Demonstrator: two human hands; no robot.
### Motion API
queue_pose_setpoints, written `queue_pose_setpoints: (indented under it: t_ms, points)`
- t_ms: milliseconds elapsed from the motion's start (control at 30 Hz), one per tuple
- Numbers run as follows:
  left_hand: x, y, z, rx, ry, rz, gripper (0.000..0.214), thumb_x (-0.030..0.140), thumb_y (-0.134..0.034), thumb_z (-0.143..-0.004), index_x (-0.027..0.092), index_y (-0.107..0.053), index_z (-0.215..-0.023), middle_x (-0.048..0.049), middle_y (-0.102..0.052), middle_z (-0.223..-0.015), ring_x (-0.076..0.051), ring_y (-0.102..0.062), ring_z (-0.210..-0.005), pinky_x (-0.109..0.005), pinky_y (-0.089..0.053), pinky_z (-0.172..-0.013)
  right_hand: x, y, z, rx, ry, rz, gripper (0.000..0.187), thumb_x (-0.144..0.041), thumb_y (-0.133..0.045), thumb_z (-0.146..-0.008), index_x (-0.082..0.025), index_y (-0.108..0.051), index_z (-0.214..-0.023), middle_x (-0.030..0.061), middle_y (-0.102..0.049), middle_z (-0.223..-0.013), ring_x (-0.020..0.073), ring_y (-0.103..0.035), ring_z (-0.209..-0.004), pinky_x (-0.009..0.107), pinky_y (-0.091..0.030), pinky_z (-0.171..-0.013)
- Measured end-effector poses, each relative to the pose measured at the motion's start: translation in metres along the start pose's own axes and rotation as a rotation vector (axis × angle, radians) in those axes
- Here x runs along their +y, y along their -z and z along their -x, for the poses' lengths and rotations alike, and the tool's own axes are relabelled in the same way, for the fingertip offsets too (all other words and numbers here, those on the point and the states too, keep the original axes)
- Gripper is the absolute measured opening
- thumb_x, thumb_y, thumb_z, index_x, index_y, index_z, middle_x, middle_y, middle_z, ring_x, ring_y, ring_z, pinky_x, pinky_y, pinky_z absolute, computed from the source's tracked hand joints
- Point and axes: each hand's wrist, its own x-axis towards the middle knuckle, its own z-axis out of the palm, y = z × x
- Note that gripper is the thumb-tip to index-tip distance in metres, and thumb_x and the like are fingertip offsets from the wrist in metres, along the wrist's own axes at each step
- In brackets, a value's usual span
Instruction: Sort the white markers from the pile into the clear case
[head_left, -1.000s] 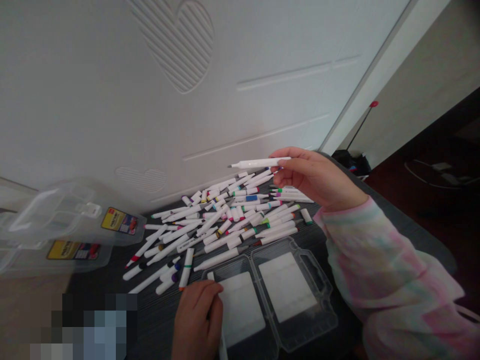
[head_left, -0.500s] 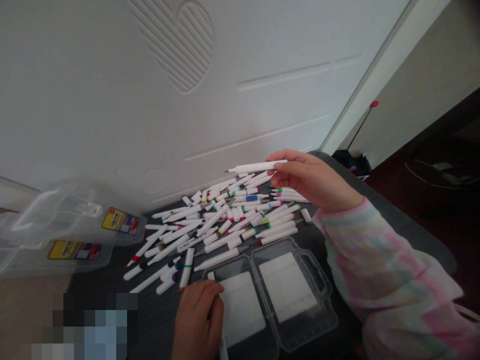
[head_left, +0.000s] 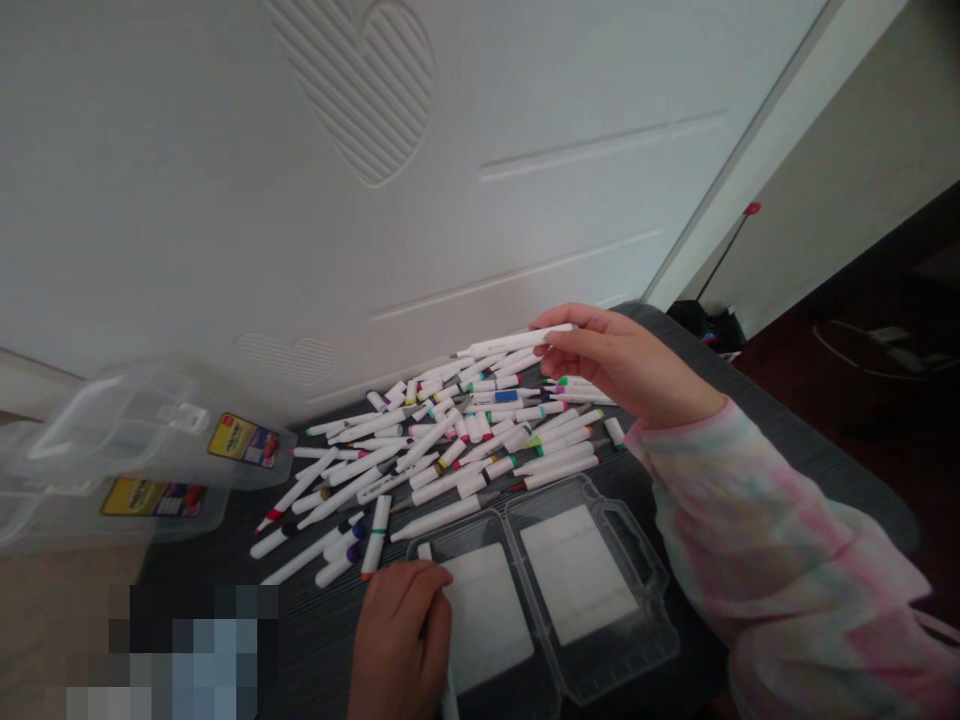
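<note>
The right hand (head_left: 622,365) is up over the far edge of the dark table (head_left: 315,640), thumb and fingers pinched on one white marker (head_left: 510,341). That marker lies almost level, its narrow tip pointing left, its other end tucked between the fingertips. It hangs just above the back of the marker pile (head_left: 450,445), not touching the ones below as far as I can tell.

Down at the near edge, the left hand (head_left: 401,640) is curled, fingers closed around a second white marker (head_left: 448,695) whose shaft runs out of the bottom of the view; a short white end (head_left: 424,551) peeks out just above the knuckles. This hand rests on the left half of the open clear case (head_left: 600,640), which lies flat in front of the pile, two halves side by side, each with a white pad showing inside.

So that is two markers in hand, one per hand, well apart from each other with the pile between them. The loose markers are too many and too overlapped to count exactly: several dozen, white bodies with coloured bands or caps, scattered at all angles.

Off to the left, two more clear cases (head_left: 150,440) with yellow labels are stacked, one on the other. One pink pastel sleeve (head_left: 750,540) covers the right arm.
</note>
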Motion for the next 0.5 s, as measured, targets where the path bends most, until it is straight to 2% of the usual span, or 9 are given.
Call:
queue_pose_setpoints:
  t_ms: [500]
  points:
    - [-0.0011, -0.0015, 0.0005, -0.015, -0.023, 0.004, 0.015, 0.01, -0.042, -0.076, 0.019, -0.053, -0.078, -0.0016, -0.06, -0.073, -0.015, -0.056, -0.069, -0.028, -0.04, -0.066, 0.0025, -0.0006, -0.0014, -0.008, 0.026, 0.035, 0.014, -0.025, -0.056, -0.072, -0.018, -0.058, -0.084, -0.0017, -0.057, -0.066, 0.0083, -0.054, -0.062, 0.022, -0.043, -0.063]
